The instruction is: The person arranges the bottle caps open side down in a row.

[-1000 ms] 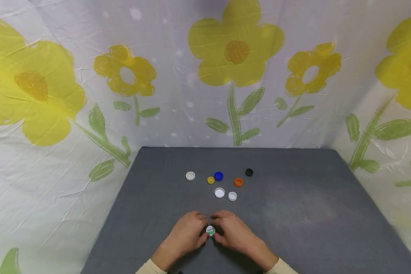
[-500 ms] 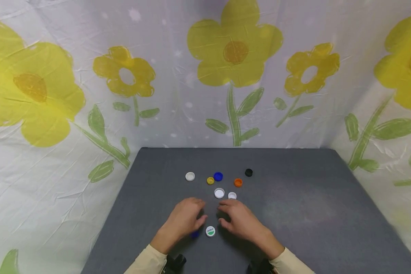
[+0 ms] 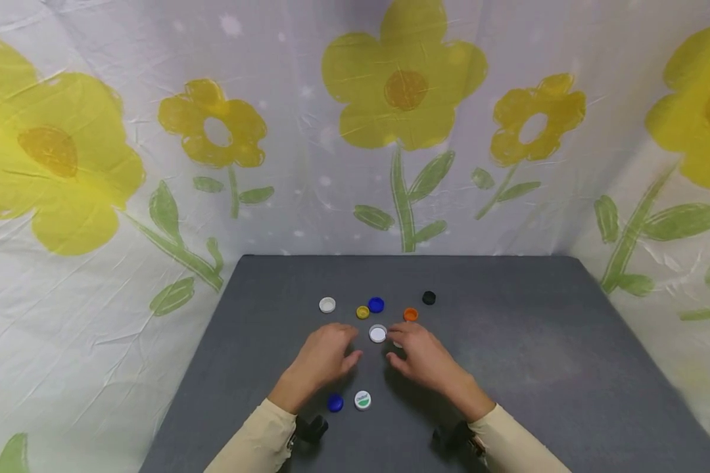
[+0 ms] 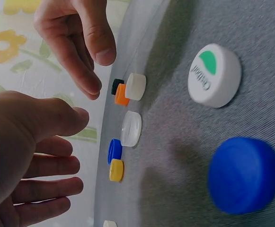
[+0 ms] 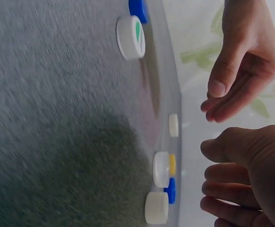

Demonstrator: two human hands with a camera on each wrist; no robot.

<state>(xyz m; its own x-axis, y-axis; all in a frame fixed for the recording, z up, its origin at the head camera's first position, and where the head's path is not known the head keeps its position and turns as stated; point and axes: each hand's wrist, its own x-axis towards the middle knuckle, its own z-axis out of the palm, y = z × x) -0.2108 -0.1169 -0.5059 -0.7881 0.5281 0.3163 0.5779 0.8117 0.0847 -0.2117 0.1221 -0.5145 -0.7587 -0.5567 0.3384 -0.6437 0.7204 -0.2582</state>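
Observation:
My left hand hovers above the table with relaxed fingers and holds nothing. Opposite it, the right hand is also raised and holds nothing; its fingers partly cover a small white cap. Between the fingertips of both hands, slightly farther off, lies a larger white cap, hollow side up. Nearer the person, a white bottle cap with green print lies print up beside a blue cap, top up. The left wrist view shows this printed cap and blue cap close by, apart from each other.
Farther back on the grey table lie a white cap, a yellow cap, a second blue cap, an orange cap and a black cap. A flower-patterned curtain stands behind the table.
Both hands have let go of the printed white cap and moved forward and apart, toward the other caps. The nearer blue cap, earlier hidden by the left hand, now shows fully.

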